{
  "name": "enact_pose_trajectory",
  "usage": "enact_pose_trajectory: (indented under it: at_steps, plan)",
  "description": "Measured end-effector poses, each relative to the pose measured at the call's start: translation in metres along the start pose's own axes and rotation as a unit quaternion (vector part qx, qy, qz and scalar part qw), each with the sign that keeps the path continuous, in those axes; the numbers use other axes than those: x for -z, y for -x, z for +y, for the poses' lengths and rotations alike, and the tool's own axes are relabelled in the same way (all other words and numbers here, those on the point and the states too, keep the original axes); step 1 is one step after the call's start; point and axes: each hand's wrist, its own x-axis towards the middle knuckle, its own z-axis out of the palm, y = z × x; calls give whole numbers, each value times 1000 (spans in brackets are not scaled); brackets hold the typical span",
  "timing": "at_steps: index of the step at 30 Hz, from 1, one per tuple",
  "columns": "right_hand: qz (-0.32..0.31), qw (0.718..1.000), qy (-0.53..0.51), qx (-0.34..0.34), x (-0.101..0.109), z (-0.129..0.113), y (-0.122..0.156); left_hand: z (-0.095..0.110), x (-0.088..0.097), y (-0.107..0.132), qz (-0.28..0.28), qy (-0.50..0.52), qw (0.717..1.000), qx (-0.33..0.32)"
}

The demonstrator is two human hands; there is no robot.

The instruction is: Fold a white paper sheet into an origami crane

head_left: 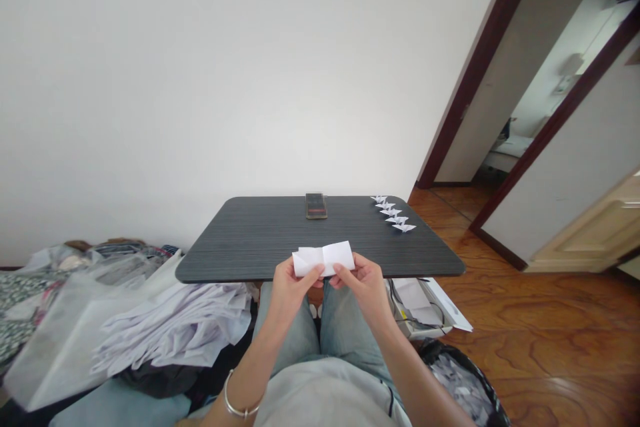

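A folded piece of white paper [325, 257] is held just above the near edge of a dark grey table [250, 240]. My left hand [291, 285] pinches its left end, thumb on top, fingers closed on it. My right hand [361, 281] grips the right end the same way. At the table's far right lies a row of several small folded white paper figures [395, 214]. A dark phone [316, 206] lies at the far middle of the table.
White bags and sheets [165, 323] are piled on the left beside the table. A box with papers [425, 307] sits under the table's right side, and a black bin with paper scraps [460, 380] stands on the wooden floor. An open doorway is at the right.
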Motion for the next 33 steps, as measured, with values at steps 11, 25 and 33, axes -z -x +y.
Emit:
enact_pose_trajectory:
  at_steps: [11, 25, 33]
  plan:
    - [-1, 1000, -25, -14, -1, 4, 0, -4, -1, -2, 11, 5, 1000, -6]
    - [3, 999, -39, -28, -6, -4, 2, -9, -4, 0, 43, 7, 999, -29]
    - [13, 999, -30, -11, -6, -4, 3, -3, -5, 3, 37, -13, 999, -34]
